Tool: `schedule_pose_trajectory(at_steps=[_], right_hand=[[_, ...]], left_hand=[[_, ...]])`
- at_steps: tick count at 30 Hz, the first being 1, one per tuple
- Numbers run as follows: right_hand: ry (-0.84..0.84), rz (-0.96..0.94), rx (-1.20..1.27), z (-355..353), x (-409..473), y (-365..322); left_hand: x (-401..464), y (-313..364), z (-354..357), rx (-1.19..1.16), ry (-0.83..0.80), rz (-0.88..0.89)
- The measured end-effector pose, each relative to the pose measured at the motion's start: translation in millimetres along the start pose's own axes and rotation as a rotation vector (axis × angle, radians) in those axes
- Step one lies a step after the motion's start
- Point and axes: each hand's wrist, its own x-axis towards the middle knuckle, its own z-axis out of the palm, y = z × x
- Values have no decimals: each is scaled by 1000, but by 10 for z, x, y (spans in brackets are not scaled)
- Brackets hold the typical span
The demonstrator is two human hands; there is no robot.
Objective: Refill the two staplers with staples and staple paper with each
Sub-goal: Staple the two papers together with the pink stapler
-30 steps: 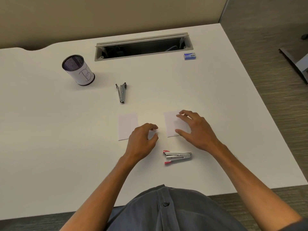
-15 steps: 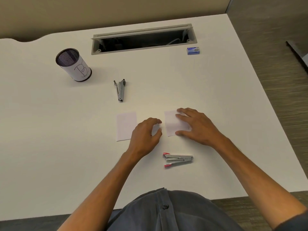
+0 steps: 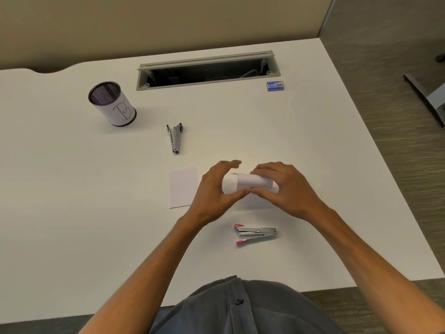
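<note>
Both of my hands hold a white paper slip [image 3: 250, 182] lifted off the desk and curled over on itself. My left hand [image 3: 216, 189] grips its left end and my right hand [image 3: 286, 189] its right end, thumbs nearly touching below it. A second white paper slip [image 3: 183, 188] lies flat just left of my left hand. A red-tipped silver stapler [image 3: 256, 234] lies on its side near me, below my hands. A black-tipped silver stapler [image 3: 175, 138] lies farther away, beyond the flat slip. A small blue staple box [image 3: 275, 86] sits at the back right.
A mesh pen cup [image 3: 112, 103] wrapped in paper marked "B" stands at the back left. An open cable tray slot [image 3: 207, 71] runs along the back of the white desk [image 3: 72, 201]. The desk's right edge drops to carpeted floor.
The right paper slip lay flat under my right hand; now both hands have lifted and curled it. My left hand moved right onto it.
</note>
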Motion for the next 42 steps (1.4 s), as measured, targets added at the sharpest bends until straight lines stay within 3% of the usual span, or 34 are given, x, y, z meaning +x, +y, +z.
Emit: schedule_pose_trajectory(at_steps=[3, 14, 23, 30, 42], right_hand=[[42, -25, 19, -126, -66, -151], [98, 34, 343, -516, -221, -550], [189, 143, 844, -674, -310, -745], [235, 211, 953, -693, -408, -826], [236, 225, 874, -719, -522, -959]], left_hand=[[-48, 149, -107, -123, 11, -7], [-269, 573, -366, -188, 89, 127], [-361, 791, -418, -628, 150, -12], [-477, 918, -453, -765, 147, -99], [-613, 982, -419, -770, 139, -121]])
